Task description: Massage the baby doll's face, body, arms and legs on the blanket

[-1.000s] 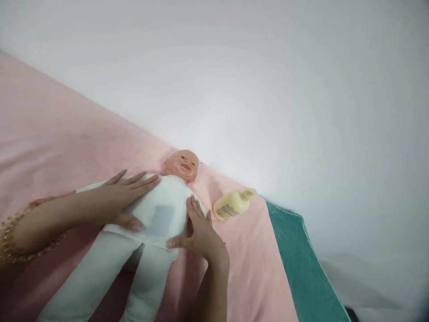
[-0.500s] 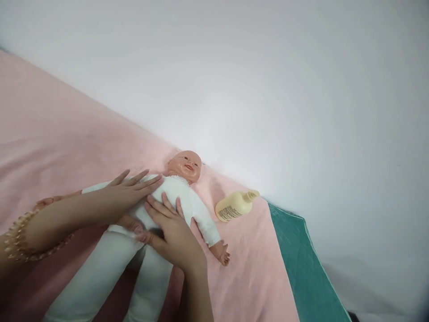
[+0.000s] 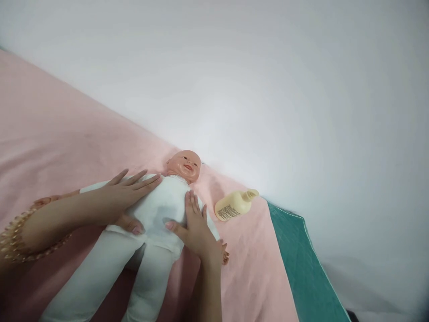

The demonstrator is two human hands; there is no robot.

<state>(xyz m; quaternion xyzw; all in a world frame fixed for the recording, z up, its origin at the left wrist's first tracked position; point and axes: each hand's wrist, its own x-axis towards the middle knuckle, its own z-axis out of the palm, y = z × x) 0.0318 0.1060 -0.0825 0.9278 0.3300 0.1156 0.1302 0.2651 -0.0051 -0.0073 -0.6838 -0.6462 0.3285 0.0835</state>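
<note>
A baby doll (image 3: 164,197) in white clothes lies face up on a pink cloth, its head toward the wall. My left hand (image 3: 125,197), with a beaded bracelet on the wrist, rests on one side of the doll's torso with fingers spread. On the other side of the torso, near the doll's bent arm, lies my right hand (image 3: 196,226), its fingers stretched out and thumb apart. Between the two thumbs a greyish patch shows on the white belly. Neither hand grips anything. Part of the doll's arm is hidden behind my right hand.
A pale yellow pump bottle (image 3: 233,205) stands tilted in view beside the doll's arm. The pink cloth (image 3: 254,268) covers most of the surface, with a green strip (image 3: 301,255) at its right. Behind rises a white wall (image 3: 268,89).
My right hand has slid right, from the middle of the doll's torso to its side, uncovering the belly. The left hand stays nearly where it was.
</note>
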